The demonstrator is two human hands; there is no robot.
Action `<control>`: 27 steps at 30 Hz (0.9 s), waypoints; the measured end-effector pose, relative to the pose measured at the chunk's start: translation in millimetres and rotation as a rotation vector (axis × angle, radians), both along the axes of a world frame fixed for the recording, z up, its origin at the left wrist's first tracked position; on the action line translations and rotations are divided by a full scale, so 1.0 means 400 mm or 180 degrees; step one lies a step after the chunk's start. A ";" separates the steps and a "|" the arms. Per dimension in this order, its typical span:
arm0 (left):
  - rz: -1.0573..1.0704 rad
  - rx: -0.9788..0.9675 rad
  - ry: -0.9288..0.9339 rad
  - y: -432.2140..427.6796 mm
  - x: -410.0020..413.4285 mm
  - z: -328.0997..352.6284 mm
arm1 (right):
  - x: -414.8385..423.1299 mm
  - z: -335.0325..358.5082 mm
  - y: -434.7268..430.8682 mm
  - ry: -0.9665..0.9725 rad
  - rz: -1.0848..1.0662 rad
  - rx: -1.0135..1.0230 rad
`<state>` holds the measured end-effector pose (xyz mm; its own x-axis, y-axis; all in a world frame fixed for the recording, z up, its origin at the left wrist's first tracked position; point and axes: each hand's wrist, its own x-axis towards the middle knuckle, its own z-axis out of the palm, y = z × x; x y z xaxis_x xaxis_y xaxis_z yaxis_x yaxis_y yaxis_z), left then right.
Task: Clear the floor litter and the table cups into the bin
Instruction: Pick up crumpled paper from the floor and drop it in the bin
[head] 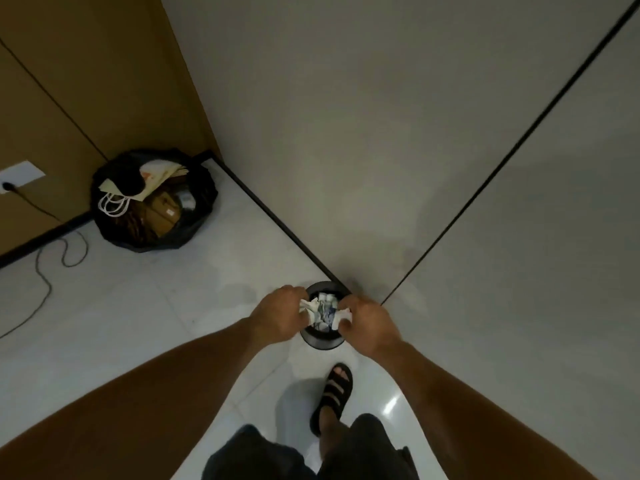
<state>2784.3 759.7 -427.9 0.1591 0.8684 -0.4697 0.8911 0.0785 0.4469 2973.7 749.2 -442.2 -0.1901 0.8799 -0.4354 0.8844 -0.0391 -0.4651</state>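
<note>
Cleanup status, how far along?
Done: crumpled paper gathered and brought to the bin. In hand: left hand and right hand both grip it above the opening. Left: letting go. The table and cups are out of view, so unjudgeable.

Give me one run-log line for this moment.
left hand: grips litter | right hand: grips litter | litter: crumpled, over bin mouth | aside: filled bag
</note>
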 end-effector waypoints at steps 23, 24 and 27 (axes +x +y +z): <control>-0.0053 -0.1274 0.0221 0.381 -0.037 -1.093 | -0.065 -1.055 0.300 -0.0272 -0.1103 -0.0777; -0.0069 -0.1270 0.0255 0.376 -0.049 -1.082 | -0.068 -1.041 0.292 -0.0278 -0.1101 -0.0808; -0.0145 -0.1185 0.0276 0.392 -0.064 -1.007 | -0.072 -0.961 0.283 -0.0265 -0.1079 -0.0918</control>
